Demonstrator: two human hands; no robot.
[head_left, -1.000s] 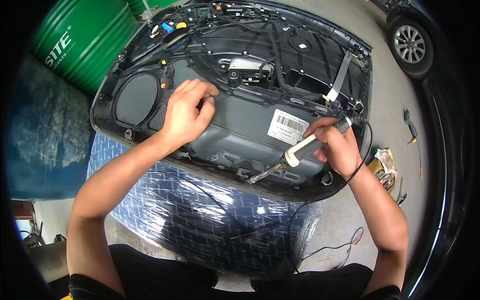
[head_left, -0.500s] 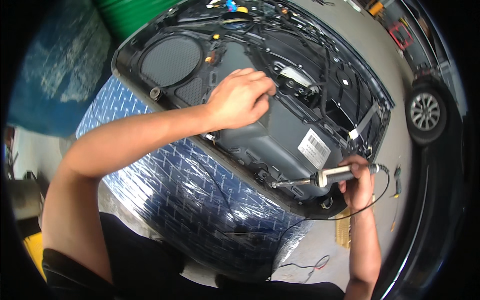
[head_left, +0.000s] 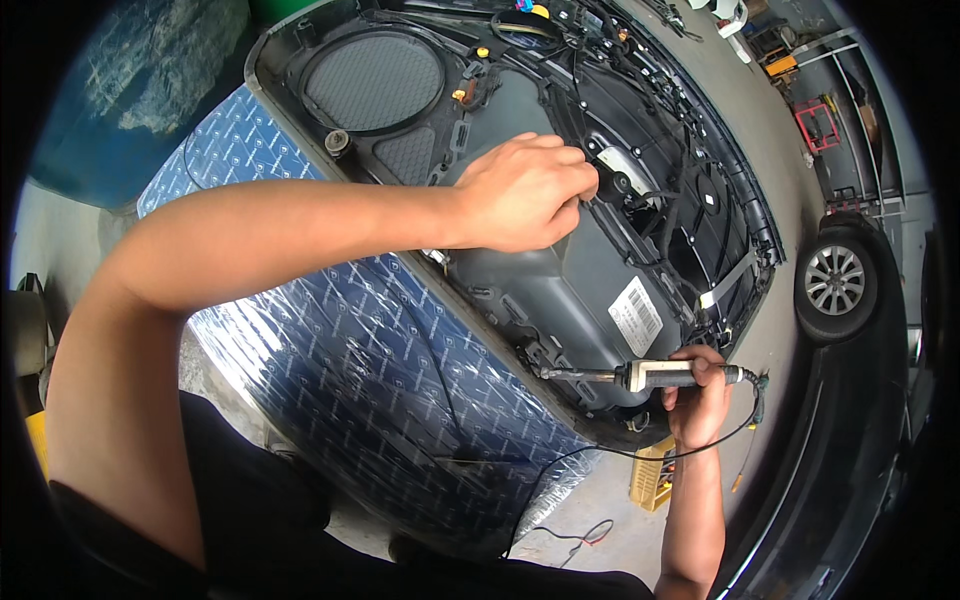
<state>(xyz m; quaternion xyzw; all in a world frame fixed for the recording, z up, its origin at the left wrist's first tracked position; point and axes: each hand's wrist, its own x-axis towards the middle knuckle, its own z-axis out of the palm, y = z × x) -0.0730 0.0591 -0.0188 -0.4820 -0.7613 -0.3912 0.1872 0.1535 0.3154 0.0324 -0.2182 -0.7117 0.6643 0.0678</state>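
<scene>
A black and grey car door panel, its inner side up, lies in front of me on a blue printed wrapped surface. My left hand rests over the panel's middle, by a raised ridge. Its fingers are curled closed, and their tips are hidden. In my right hand is a soldering iron with a white and dark handle and a black cord. The iron's metal shaft points left, its tip at the panel's near edge beside a dark fitting. Whether the tip touches I cannot tell.
A round speaker grille is at the panel's left end, wiring along its far side. The cord loops below my right wrist. A yellow basket is on the floor, and a dark car with a wheel stands at right. A blue drum is at left.
The view has shifted, so the panel's left part sits farther right in it. The iron's tip has edged closer to the dark fitting. Both hands keep their grip shape.
</scene>
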